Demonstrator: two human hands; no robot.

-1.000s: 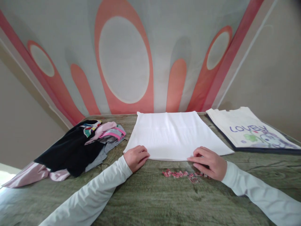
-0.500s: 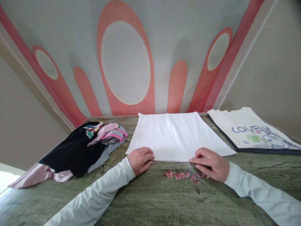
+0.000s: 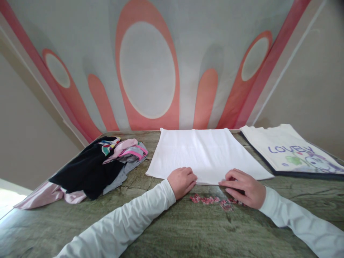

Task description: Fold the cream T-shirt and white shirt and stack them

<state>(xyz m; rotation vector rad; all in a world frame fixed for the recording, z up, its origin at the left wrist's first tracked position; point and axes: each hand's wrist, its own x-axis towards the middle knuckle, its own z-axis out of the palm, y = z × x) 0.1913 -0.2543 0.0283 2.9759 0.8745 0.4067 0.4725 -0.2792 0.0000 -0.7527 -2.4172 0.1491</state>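
Observation:
A white garment lies flat on the table in front of me, with its near hem towards me. My left hand is at the middle of that hem, fingers curled and close together on the edge. Farther right along the same hem, my right hand has its fingers bent and a fingertip on the edge of the cloth. A small gap shows between its thumb and index finger. What lies under the fingers of both hands is partly hidden.
A loose heap of clothes, black, pink and grey, lies at the left. To the right is a folded cream garment with "LOVELY" lettering, over something dark. Pink flower print marks the wood-patterned table. A patterned wall stands behind.
My left hand has slid to the right along the near hem, closer to my right hand. My right hand stays at its place on the hem. The view has shifted slightly.

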